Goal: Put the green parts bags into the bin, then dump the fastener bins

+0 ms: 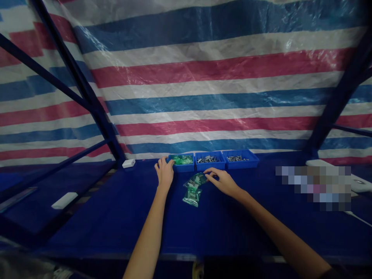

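Note:
My left hand (165,171) is at the left side of a blue bin (183,167) of green packets, its fingers apart and its thumb near the rim. My right hand (221,180) has its thumb and index finger close together at the right edge of a green clear bag (198,179), which lies on the blue table. A second green bag (192,196) with small metal parts lies just below it, nearer me. Right of the packets stand two more blue bins, a middle one (210,167) and a right one (242,164), both with small metal pieces inside.
A small white box (128,163) sits at the table's back left. Another white object (64,200) lies farther left. At the right are a pixelated area and a white device (360,183) with a cable. Dark blue frame posts (100,120) flank the striped sheet.

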